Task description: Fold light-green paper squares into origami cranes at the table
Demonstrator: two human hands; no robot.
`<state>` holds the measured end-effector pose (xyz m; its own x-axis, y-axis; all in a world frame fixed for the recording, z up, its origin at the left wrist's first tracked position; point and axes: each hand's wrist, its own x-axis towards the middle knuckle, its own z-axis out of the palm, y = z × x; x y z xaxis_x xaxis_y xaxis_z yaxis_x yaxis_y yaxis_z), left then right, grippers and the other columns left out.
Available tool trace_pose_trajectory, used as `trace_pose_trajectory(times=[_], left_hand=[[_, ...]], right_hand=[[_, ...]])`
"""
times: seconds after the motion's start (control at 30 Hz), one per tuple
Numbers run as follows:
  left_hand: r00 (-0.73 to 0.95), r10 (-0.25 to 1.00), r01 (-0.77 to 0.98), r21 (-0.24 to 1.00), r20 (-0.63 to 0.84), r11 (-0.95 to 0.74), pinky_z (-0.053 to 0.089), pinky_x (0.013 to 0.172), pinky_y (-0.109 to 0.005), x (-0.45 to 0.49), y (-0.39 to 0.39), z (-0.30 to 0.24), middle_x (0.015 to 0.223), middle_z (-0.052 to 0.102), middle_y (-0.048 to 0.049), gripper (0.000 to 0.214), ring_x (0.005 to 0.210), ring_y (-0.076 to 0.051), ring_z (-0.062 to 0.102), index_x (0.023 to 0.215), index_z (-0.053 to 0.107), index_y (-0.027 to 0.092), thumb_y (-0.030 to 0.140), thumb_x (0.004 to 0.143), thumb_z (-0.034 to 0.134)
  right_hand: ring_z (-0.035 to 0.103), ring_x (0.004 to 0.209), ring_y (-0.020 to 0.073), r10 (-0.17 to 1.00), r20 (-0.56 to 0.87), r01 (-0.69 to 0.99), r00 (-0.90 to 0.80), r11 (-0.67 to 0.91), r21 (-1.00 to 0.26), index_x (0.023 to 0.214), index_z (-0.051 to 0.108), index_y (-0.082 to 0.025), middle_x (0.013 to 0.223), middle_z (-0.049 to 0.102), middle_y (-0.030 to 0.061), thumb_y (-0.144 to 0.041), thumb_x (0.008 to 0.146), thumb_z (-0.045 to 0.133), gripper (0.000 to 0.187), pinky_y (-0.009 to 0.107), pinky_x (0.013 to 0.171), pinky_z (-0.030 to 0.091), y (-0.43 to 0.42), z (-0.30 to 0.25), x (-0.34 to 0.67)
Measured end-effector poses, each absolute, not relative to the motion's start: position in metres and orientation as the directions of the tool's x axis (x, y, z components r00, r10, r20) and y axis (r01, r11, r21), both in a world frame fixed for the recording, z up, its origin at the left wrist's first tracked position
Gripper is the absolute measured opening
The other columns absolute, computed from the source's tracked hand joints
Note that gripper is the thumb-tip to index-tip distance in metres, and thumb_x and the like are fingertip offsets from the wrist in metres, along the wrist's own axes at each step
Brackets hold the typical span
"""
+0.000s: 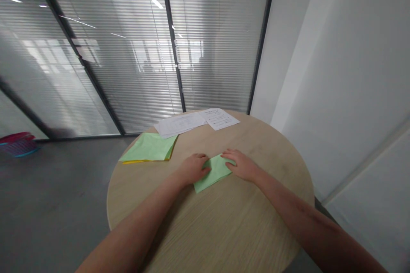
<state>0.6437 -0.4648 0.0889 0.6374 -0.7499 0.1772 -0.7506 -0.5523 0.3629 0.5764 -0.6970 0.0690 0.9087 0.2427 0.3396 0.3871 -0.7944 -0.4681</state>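
Observation:
A folded piece of green paper [215, 171] lies on the round wooden table in front of me, slightly tilted. My left hand [194, 168] is at its left end, with the thumb on the paper and the fingers bent at the far edge. At the right end, my right hand [241, 164] holds the paper, its thumb on top and its fingers along the far corner. What the fingertips do under the edges is hidden. To the left lies a stack of green sheets [149, 146] with yellow ones [145, 161] showing beneath.
White paper sheets [182, 124] and a printed page [219, 118] overlap at the far side of the wooden table [230, 230]. A glass partition with blinds [221, 51] stands behind, a white wall [355, 72] on the right. A red and blue basket [19, 144] is on the floor.

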Motion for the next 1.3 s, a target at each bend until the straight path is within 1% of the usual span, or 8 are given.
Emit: trace_pose_trajectory(times=[0.13, 0.37, 0.53, 0.63, 0.7, 0.83, 1.07, 1.3], left_hand=[[0.608, -0.771, -0.792, 0.214, 0.19, -0.572, 0.036, 0.098, -0.04, 0.639, -0.469, 0.083, 0.117, 0.059, -0.0137, 0.035, 0.111, -0.027, 0.052, 0.114, 0.06, 0.019, 0.032, 0.083, 0.052], [0.637, -0.745, -0.769, 0.229, 0.199, -0.596, 0.036, 0.098, -0.041, 0.646, -0.468, 0.08, 0.122, 0.059, -0.0133, 0.037, 0.113, -0.029, 0.052, 0.117, 0.061, 0.02, 0.033, 0.084, 0.051], [0.658, -0.723, -0.747, 0.303, 0.209, -0.592, 0.036, 0.098, -0.037, 0.654, -0.467, 0.082, 0.115, 0.064, -0.012, 0.032, 0.108, -0.028, 0.055, 0.106, 0.068, 0.02, 0.029, 0.077, 0.058], [0.662, -0.714, -0.737, 0.375, 0.229, -0.563, 0.038, 0.095, -0.036, 0.657, -0.467, 0.082, 0.111, 0.066, -0.0116, 0.031, 0.105, -0.028, 0.057, 0.101, 0.069, 0.019, 0.026, 0.072, 0.062], [0.671, -0.704, -0.721, 0.426, 0.234, -0.546, 0.042, 0.088, -0.034, 0.658, -0.468, 0.082, 0.105, 0.067, -0.0104, 0.029, 0.097, -0.026, 0.059, 0.097, 0.07, 0.018, 0.023, 0.068, 0.063], [0.734, -0.647, -0.64, 0.533, 0.208, -0.554, 0.044, 0.071, -0.029, 0.659, -0.466, 0.084, 0.088, 0.069, -0.0061, 0.025, 0.079, -0.021, 0.061, 0.09, 0.069, 0.018, 0.017, 0.067, 0.059], [0.786, -0.588, -0.538, 0.68, 0.191, -0.498, 0.043, 0.064, -0.026, 0.666, -0.46, 0.088, 0.077, 0.066, -0.0027, 0.023, 0.071, -0.016, 0.059, 0.089, 0.068, 0.016, 0.023, 0.07, 0.057], [0.8, -0.592, -0.377, 0.848, 0.095, -0.373, 0.046, 0.067, -0.028, 0.661, -0.459, 0.1, 0.084, 0.069, -0.0053, 0.027, 0.072, -0.017, 0.06, 0.089, 0.07, 0.014, 0.034, 0.074, 0.059]], right_hand=[[0.027, 0.139, 0.0253, 0.305, 0.266, 0.39, 0.914, -0.839, -0.38, 0.14, 0.042, -0.023, 0.147, 0.038, 0.0086, -0.039, 0.093, 0.04, 0.05, 0.047, 0.113, 0.016, -0.688, 0.066, 0.574], [0.019, 0.141, 0.0305, 0.295, 0.126, 0.32, 0.947, -0.892, -0.32, 0.145, 0.033, -0.022, 0.152, 0.025, 0.0111, -0.05, 0.094, 0.032, 0.058, 0.051, 0.112, 0.008, -0.682, 0.053, 0.572], [0.021, 0.141, 0.0288, 0.222, 0.183, 0.275, 0.958, -0.896, -0.348, 0.146, 0.031, -0.023, 0.152, 0.028, 0.0099, -0.048, 0.094, 0.033, 0.058, 0.049, 0.112, 0.011, -0.685, 0.055, 0.576], [0.022, 0.139, 0.0332, 0.019, 0.231, 0.107, 0.973, -0.922, -0.373, 0.145, 0.032, -0.016, 0.15, 0.031, 0.0148, -0.046, 0.092, 0.038, 0.061, 0.051, 0.11, 0.014, -0.694, 0.057, 0.581], [0.025, 0.136, 0.0366, -0.074, 0.216, 0.015, 0.974, -0.923, -0.384, 0.139, 0.042, -0.013, 0.145, 0.038, 0.018, -0.048, 0.09, 0.042, 0.06, 0.053, 0.108, 0.017, -0.703, 0.059, 0.584], [0.043, 0.124, 0.0328, -0.035, 0.192, 0.057, 0.981, -0.89, -0.452, 0.112, 0.064, -0.017, 0.122, 0.058, 0.0157, -0.049, 0.086, 0.05, 0.043, 0.048, 0.104, 0.028, -0.716, 0.062, 0.585], [0.063, 0.093, 0.0222, -0.007, 0.167, 0.142, 0.986, -0.496, -0.856, 0.102, 0.06, -0.018, 0.106, 0.066, 0.0092, -0.034, 0.074, 0.069, 0.034, 0.036, 0.081, 0.049, -0.713, 0.066, 0.582], [0.065, 0.083, 0.0197, 0.09, 0.189, 0.202, 0.978, -0.181, -0.963, 0.109, 0.053, -0.02, 0.098, 0.068, 0.0056, -0.024, 0.07, 0.07, 0.042, 0.032, 0.069, 0.052, -0.702, 0.073, 0.577]])
